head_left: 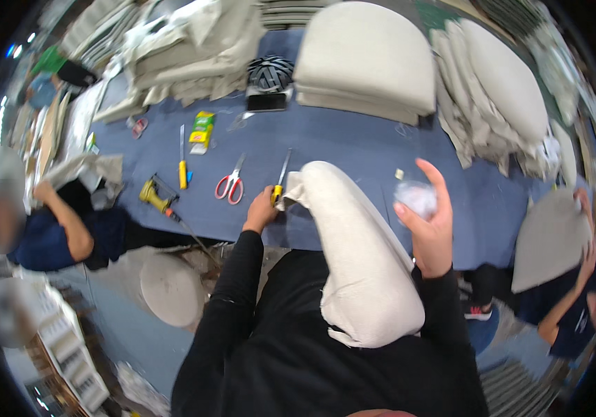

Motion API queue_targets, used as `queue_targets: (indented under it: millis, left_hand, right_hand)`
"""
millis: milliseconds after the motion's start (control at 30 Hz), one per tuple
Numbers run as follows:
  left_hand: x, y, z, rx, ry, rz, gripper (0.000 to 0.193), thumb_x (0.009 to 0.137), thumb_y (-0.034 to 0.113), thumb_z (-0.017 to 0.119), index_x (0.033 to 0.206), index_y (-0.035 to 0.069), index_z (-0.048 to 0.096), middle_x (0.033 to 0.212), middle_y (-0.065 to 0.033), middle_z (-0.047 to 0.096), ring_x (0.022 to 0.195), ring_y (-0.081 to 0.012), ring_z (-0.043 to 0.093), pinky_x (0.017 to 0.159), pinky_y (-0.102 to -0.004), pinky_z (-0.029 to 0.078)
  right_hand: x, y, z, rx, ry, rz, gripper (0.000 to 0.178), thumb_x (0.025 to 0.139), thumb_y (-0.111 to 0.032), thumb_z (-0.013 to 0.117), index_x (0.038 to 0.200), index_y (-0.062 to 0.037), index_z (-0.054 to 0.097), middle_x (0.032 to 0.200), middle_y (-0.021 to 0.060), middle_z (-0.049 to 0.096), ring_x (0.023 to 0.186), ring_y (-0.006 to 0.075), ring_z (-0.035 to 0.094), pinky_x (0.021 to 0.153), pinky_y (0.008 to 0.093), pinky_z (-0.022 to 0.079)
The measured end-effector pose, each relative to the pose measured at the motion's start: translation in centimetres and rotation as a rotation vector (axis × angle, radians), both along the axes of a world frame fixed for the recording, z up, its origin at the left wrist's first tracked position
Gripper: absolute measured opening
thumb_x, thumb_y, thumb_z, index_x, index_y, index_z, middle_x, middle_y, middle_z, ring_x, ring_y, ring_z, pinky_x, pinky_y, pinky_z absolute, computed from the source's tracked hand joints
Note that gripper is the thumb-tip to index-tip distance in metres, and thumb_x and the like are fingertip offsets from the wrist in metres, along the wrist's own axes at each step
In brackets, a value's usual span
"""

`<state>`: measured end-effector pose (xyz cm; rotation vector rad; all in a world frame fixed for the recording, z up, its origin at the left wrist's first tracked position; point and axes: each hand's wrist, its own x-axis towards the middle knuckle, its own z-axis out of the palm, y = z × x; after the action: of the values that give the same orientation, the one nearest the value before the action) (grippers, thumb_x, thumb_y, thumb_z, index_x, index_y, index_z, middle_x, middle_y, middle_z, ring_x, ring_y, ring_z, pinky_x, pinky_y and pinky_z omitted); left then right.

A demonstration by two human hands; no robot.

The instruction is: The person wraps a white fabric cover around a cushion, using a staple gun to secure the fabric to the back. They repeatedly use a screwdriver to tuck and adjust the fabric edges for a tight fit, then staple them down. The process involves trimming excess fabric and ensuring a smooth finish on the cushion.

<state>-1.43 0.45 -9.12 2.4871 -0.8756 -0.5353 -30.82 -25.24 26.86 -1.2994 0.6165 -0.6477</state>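
A beige fabric-covered cushion piece (353,243) leans from the table's near edge onto my lap, between my arms. At its upper left corner my left hand (262,210) is closed on the yellow handle of a screwdriver (278,193), whose blade points away from me. To the right of the cushion, my right hand (433,226) has thumb and forefinger spread wide. A blurred, translucent whitish wad (417,199), perhaps plastic, shows between them. The other fingers are hidden. Red-handled scissors (230,187) lie left of my left hand.
On the blue table (353,142) are a second yellow-handled tool (183,170), a yellow-green packet (201,132), a staple gun (157,198) and a phone (266,103). Cushion stacks (364,62) and folded fabric (186,55) line the back. Co-workers sit left (68,229) and right (569,313).
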Motion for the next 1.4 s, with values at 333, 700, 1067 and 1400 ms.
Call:
queue_targets:
  millis: [333, 700, 1067, 1400]
  left_hand:
    - [2.5, -3.2, 17.3, -0.706, 0.814, 0.329, 0.020, 0.090, 0.000, 0.063, 0.105, 0.010, 0.054, 0.078, 0.0000, 0.054, 0.060, -0.0098, 0.051, 0.053, -0.0263, 0.043]
    - [-10.8, -17.9, 40.5, -0.555, 0.303, -0.603, 0.028, 0.089, 0.015, 0.084, 0.114, 0.003, 0.078, 0.072, -0.0015, 0.062, 0.067, -0.0068, 0.051, 0.064, -0.0265, 0.046]
    - [-11.9, -19.9, 40.1, -0.590, 0.335, -0.546, 0.021, 0.091, 0.015, 0.086, 0.097, -0.002, 0.075, 0.070, -0.0004, 0.066, 0.066, -0.0057, 0.054, 0.061, -0.0251, 0.045]
    - [-11.0, -21.8, 38.1, -0.679, 0.614, -0.316, 0.008, 0.092, 0.007, 0.078, 0.097, 0.002, 0.077, 0.070, 0.0004, 0.066, 0.061, -0.0052, 0.057, 0.057, -0.0237, 0.045]
  right_hand:
    - [1.6, -1.4, 0.6, 0.066, -0.064, 0.066, 0.055, 0.105, -0.008, 0.071, 0.154, -0.0028, 0.048, 0.104, 0.0057, 0.069, 0.088, 0.0114, 0.065, 0.085, 0.0280, 0.054]
    - [1.2, -1.3, 2.2, 0.328, -0.167, 0.131, 0.046, 0.113, -0.017, 0.054, 0.156, -0.0090, 0.040, 0.098, -0.0005, 0.058, 0.077, 0.0053, 0.048, 0.066, 0.0216, 0.039]
    - [0.1, -2.8, -0.1, 0.163, -0.146, 0.015, 0.019, 0.113, -0.023, 0.062, 0.123, -0.0067, 0.057, 0.087, -0.0032, 0.059, 0.071, 0.0024, 0.047, 0.063, 0.0228, 0.040]
    - [-1.9, -6.5, -0.1, 0.365, -0.405, -0.649, 0.018, 0.104, 0.001, 0.049, 0.117, -0.0011, 0.062, 0.098, 0.0076, 0.063, 0.087, 0.0152, 0.058, 0.083, 0.0324, 0.050]
